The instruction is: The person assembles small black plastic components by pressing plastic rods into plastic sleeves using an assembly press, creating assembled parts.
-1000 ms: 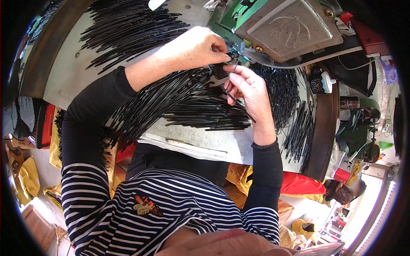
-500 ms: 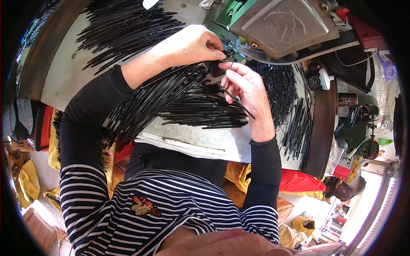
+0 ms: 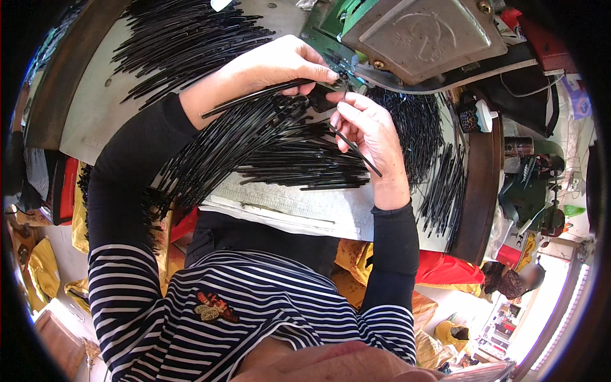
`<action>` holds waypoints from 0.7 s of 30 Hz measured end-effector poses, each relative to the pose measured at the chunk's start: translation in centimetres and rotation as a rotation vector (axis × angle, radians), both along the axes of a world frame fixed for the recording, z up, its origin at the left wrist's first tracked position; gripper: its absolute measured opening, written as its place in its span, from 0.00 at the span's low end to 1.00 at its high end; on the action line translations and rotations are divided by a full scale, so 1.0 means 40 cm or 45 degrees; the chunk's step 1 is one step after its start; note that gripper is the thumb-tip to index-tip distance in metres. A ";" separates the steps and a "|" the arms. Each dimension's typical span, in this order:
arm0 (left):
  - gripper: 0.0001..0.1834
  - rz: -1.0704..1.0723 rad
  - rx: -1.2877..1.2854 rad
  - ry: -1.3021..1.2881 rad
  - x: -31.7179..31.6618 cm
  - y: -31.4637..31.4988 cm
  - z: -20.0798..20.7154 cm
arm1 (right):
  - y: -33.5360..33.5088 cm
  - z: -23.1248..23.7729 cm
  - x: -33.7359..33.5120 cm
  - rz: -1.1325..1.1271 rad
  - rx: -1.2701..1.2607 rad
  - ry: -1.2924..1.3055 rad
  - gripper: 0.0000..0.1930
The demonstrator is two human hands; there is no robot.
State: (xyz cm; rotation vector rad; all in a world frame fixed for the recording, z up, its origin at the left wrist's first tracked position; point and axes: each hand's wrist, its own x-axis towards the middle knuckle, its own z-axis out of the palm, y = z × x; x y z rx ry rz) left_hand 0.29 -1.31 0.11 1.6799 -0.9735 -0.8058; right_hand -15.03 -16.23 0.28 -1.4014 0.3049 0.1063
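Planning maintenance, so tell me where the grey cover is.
Head view, upper right: the grey cover sits beyond the person's right hand, with black rods below it in the picture.

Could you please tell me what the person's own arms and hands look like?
The left hand and right hand are bare, without gloves. Plain black sleeve covers run over both forearms, ending near the wrists. Above them show the striped sleeves of a dark navy and white top. No cables are seen on either arm.

Raised emblem (image 3: 425,37) on grey machine cover (image 3: 455,62), ruler markings (image 3: 280,202) on tabletop (image 3: 88,118).
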 end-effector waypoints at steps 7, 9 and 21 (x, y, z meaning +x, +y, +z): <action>0.17 0.007 -0.019 0.223 -0.008 -0.004 -0.007 | 0.012 -0.001 0.001 0.053 -0.004 0.059 0.15; 0.18 0.013 0.043 0.088 -0.014 0.004 0.009 | 0.026 0.010 0.003 0.112 -0.011 0.066 0.16; 0.15 -0.263 0.193 -0.088 -0.031 0.010 0.023 | -0.025 -0.012 -0.003 -0.013 -0.090 0.020 0.12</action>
